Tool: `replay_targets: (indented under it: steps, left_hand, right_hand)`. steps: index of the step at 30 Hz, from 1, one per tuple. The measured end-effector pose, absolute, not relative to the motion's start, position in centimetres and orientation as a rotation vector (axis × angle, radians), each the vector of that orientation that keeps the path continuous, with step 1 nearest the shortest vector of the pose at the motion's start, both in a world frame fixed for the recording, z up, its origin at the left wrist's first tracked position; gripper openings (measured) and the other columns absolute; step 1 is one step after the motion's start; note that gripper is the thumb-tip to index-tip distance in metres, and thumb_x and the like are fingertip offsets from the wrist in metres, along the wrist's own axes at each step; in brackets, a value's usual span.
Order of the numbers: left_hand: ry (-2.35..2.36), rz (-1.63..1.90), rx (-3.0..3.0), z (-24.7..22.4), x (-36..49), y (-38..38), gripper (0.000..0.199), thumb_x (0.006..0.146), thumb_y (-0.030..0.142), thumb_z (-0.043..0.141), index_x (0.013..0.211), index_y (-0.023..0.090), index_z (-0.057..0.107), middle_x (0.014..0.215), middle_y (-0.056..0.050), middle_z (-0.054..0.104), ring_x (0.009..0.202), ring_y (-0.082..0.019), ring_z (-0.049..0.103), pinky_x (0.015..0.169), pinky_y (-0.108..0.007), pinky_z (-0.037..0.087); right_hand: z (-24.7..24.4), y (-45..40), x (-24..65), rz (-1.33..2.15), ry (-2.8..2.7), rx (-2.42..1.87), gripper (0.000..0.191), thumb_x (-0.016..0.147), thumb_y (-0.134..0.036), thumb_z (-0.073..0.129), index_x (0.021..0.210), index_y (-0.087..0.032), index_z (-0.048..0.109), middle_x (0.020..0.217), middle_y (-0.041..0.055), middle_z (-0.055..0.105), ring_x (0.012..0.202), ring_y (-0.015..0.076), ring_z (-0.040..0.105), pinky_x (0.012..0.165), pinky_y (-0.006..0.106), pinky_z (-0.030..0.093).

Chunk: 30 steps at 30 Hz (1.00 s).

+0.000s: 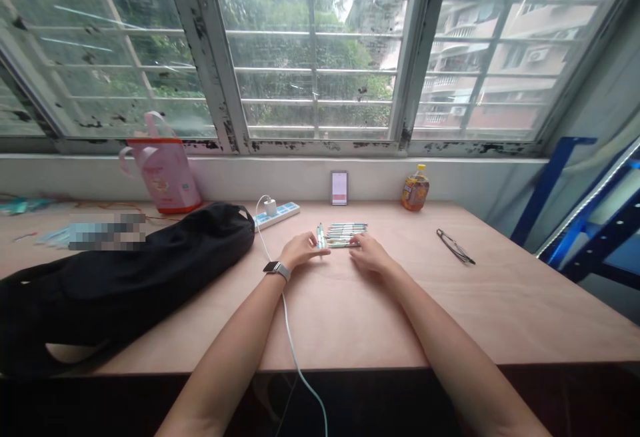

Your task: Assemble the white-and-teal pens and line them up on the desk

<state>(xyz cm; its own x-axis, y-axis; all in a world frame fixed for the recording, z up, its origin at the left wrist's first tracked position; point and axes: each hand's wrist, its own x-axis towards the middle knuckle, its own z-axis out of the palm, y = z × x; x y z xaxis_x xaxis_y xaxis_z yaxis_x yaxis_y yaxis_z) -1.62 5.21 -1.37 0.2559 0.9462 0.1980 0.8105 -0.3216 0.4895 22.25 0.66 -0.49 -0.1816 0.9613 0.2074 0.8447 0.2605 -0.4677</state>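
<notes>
On a plywood desk (340, 317) (grimy window (310, 57)), left hand (303, 250) pinches a pen (321, 237), right hand (369, 255) flat on pens (347, 234).

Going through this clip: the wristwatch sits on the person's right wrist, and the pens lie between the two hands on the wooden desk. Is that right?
No, the wristwatch is on the left wrist, not the right, as the head view shows. The pens do lie between the left hand and right hand on the wooden desk.
</notes>
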Motion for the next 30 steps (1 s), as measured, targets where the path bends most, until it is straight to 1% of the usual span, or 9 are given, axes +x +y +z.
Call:
replay_targets:
  steps: [4,6,7,9,11,12,17,23,30]
  left_hand:
    - [1.699,0.647,2.281,-1.4,-1.5,5.4,0.045,0.095,0.060,0.044,0.082,0.020,0.061,0.085,-0.010,0.071,0.079,-0.024,0.064,0.062,-0.029,0.036]
    - [1.653,0.636,2.322,-1.1,-1.4,5.2,0.048,0.097,0.060,0.038,0.083,0.021,0.060,0.084,-0.009,0.071,0.078,-0.024,0.064,0.062,-0.030,0.036]
    - [1.618,0.633,2.331,-1.0,-1.4,5.0,0.048,0.094,0.064,0.042,0.084,0.021,0.060,0.085,-0.008,0.071,0.078,-0.024,0.064,0.062,-0.029,0.036]
    - [1.582,0.614,2.327,-0.6,-1.4,4.6,0.049,0.080,0.070,0.060,0.084,0.022,0.059,0.086,-0.006,0.070,0.077,-0.023,0.064,0.061,-0.028,0.037]
    - [1.603,0.581,2.316,-0.3,-1.4,4.2,0.052,0.064,0.069,0.075,0.081,0.022,0.058,0.084,-0.004,0.070,0.074,-0.023,0.063,0.058,-0.028,0.036]
    - [1.614,0.570,2.316,-0.2,-1.4,4.1,0.052,0.061,0.067,0.077,0.080,0.022,0.057,0.082,-0.003,0.069,0.072,-0.023,0.062,0.057,-0.028,0.035]
    - [1.590,0.614,2.348,-0.3,-1.4,4.0,0.038,0.073,0.056,0.072,0.079,0.022,0.056,0.082,-0.003,0.068,0.073,-0.022,0.062,0.058,-0.028,0.034]
    - [1.599,0.676,2.360,-0.3,-1.2,3.8,0.033,0.076,0.052,0.070,0.080,0.022,0.058,0.082,-0.003,0.069,0.074,-0.021,0.062,0.060,-0.028,0.034]
    - [1.630,0.819,2.493,0.3,-0.2,3.0,0.031,0.083,0.050,0.065,0.079,0.019,0.061,0.081,-0.004,0.069,0.079,-0.023,0.063,0.075,-0.033,0.036]
  right_hand:
    - [-0.6,0.8,22.3,0.348,-2.077,-1.652,0.029,0.084,-0.018,0.059,0.112,-0.017,0.067,0.120,0.0119,0.061,0.105,0.0218,0.061,0.093,0.028,0.044]
    - [-0.6,0.8,22.3,0.350,-2.081,-1.659,0.029,0.085,-0.019,0.058,0.111,-0.016,0.068,0.119,0.0125,0.062,0.105,0.0219,0.061,0.093,0.028,0.044]
    - [-0.5,0.8,22.3,0.347,-2.083,-1.662,0.028,0.085,-0.019,0.058,0.111,-0.016,0.068,0.119,0.0127,0.062,0.106,0.0221,0.061,0.093,0.028,0.044]
    - [-0.4,0.8,22.3,0.354,-2.086,-1.670,0.028,0.085,-0.019,0.058,0.111,-0.015,0.069,0.116,0.0125,0.065,0.105,0.0221,0.061,0.090,0.028,0.044]
    - [-0.3,0.7,22.3,0.390,-2.086,-1.687,0.027,0.086,-0.021,0.058,0.111,-0.016,0.069,0.110,0.0112,0.068,0.100,0.0218,0.062,0.084,0.027,0.044]
    - [-0.3,0.7,22.3,0.411,-2.088,-1.695,0.027,0.086,-0.022,0.058,0.110,-0.016,0.069,0.106,0.0105,0.070,0.096,0.0217,0.063,0.081,0.027,0.043]
    - [-0.3,0.5,22.0,0.417,-2.139,-1.714,0.024,0.087,-0.029,0.061,0.105,-0.017,0.071,0.101,0.0099,0.073,0.092,0.0220,0.064,0.072,0.026,0.040]
    - [0.1,0.3,21.8,0.413,-2.143,-1.755,0.027,0.091,-0.038,0.056,0.097,-0.017,0.072,0.102,0.0104,0.073,0.093,0.0225,0.064,0.069,0.026,0.038]
    - [1.1,-0.2,21.8,0.346,-2.096,-1.890,0.016,0.080,-0.027,0.060,0.084,-0.019,0.073,0.093,0.0096,0.075,0.084,0.0226,0.066,0.060,0.026,0.036]
